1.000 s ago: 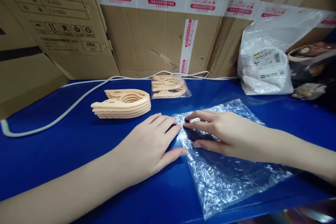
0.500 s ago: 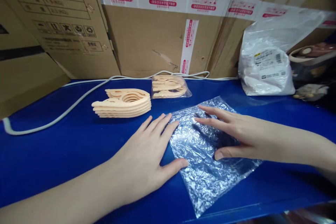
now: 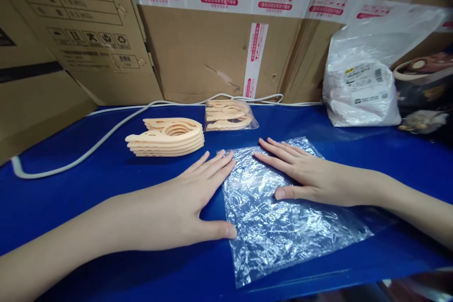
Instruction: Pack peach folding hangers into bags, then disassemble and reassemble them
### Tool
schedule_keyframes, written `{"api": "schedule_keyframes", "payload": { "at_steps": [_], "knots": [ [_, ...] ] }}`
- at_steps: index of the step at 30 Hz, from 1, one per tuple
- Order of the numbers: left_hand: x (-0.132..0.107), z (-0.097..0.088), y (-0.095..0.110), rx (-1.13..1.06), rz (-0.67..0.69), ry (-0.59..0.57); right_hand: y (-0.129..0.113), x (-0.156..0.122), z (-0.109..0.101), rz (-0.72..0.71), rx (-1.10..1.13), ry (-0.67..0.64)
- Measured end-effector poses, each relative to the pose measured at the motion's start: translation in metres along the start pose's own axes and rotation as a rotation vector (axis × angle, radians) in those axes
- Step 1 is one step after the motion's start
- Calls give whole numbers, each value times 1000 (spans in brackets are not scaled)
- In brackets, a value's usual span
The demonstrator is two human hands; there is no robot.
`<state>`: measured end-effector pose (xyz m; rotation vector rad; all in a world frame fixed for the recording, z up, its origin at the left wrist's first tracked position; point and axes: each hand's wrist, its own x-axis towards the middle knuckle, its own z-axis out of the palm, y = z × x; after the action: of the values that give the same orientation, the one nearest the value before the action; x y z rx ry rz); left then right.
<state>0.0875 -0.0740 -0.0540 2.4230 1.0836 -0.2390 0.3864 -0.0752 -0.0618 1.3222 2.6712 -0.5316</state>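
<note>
A crinkled clear plastic bag (image 3: 262, 240) lies flat on the blue tabletop (image 3: 170, 273). My left hand (image 3: 198, 203) rests at the bag's left edge, fingers stretched out, with the fingertips and thumb at its border. On the upper right part of the bag my right hand (image 3: 304, 174) lies spread, palm down, hiding some of the film. Neither hand grasps anything. Just beyond my left fingertips sits a stack of cream plastic folding hangers (image 3: 166, 138). Behind it, to the right, is a clear packet of similar hangers (image 3: 228, 115).
Cardboard boxes (image 3: 205, 47) with printed tape stand along the back. A white cable (image 3: 102, 141) runs along their base and curves to the left. At the back right are a white plastic bag with a label (image 3: 361, 89) and a dark, partly hidden item (image 3: 424, 85).
The plastic bag has turned slightly and lies flatter, its near corner shifted left. My right hand has moved a little left and up and flattened. My left hand has shifted slightly left.
</note>
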Motion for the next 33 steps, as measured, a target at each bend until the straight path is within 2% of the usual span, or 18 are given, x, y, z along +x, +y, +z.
{"api": "schedule_keyframes", "payload": {
  "at_steps": [2, 5, 8, 11, 13, 19, 23, 25, 27, 29, 31, 33],
  "knots": [
    [-2, -2, 1, 3, 1, -35, 6, -1, 0, 50, -13, 24],
    [-3, -1, 5, 12, 60, -24, 13, 0, 2, 109, -59, 85],
    [-2, 5, 13, 28, 120, 53, 23, 2, 0, 88, -169, 236],
    [1, 10, 19, 52, 108, 124, 34, 2, -8, 32, -276, 429],
    [1, 12, 18, 55, 109, 136, 42, -1, -15, 18, -299, 472],
    [-10, 16, 6, 44, 66, 249, 54, -13, -27, 126, -233, 305],
    [-12, 16, 0, 69, 45, 271, 38, -20, -33, 147, -42, 26],
    [-10, 11, -4, 68, 80, 195, 25, -21, -34, 148, 119, -85],
    [-9, 5, -8, 57, 118, 119, 12, -20, -33, 137, 250, -85],
    [-8, -1, -11, 44, 130, 84, 2, -16, -29, 41, 300, 3],
    [-8, -5, -11, 33, 139, 66, -4, -9, -22, -113, 242, 146],
    [-8, -7, -9, 28, 154, 48, -6, -3, -14, -214, 139, 217]
  ]
}}
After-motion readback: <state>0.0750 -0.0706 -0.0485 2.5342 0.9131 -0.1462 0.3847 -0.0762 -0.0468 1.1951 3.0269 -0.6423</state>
